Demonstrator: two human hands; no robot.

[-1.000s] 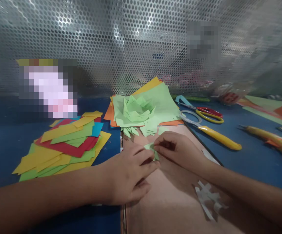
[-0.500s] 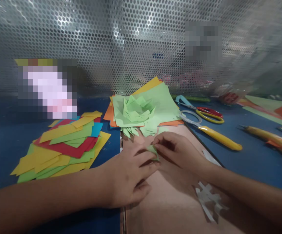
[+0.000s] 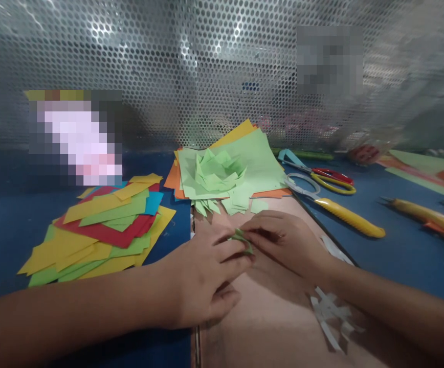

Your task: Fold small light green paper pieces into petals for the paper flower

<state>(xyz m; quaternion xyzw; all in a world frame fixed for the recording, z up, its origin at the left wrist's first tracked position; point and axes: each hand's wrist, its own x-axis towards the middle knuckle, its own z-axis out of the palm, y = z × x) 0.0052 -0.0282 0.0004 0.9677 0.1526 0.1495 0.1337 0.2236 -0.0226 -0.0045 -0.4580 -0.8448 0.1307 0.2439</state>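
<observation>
Between my two hands is a small piece of light green paper (image 3: 239, 234), bent along its length. My right hand (image 3: 289, 240) pinches its upper right edge between thumb and forefinger. From the other side, my left hand (image 3: 199, 278) holds it with the fingers; the little finger is curled and part of the paper is hidden. Both hands are just above a pale brown board (image 3: 252, 319). Beyond them, a ring of folded green paper points (image 3: 220, 174) rests on green sheets (image 3: 260, 158). Folded green pieces (image 3: 205, 207) and small green squares (image 3: 260, 205) lie in front of it.
On the left is a heap of coloured paper pieces (image 3: 103, 225). Scissors (image 3: 331, 181) and a yellow-handled tool with a ring (image 3: 348, 217) lie to the right, with a yellow glue gun (image 3: 425, 217) farther out. White paper strips (image 3: 331, 312) lie near my right forearm. A perforated metal panel (image 3: 149, 66) stands behind.
The green piece looks more bent between my fingers. My right hand has shifted very slightly to the right; my left hand stays almost in place.
</observation>
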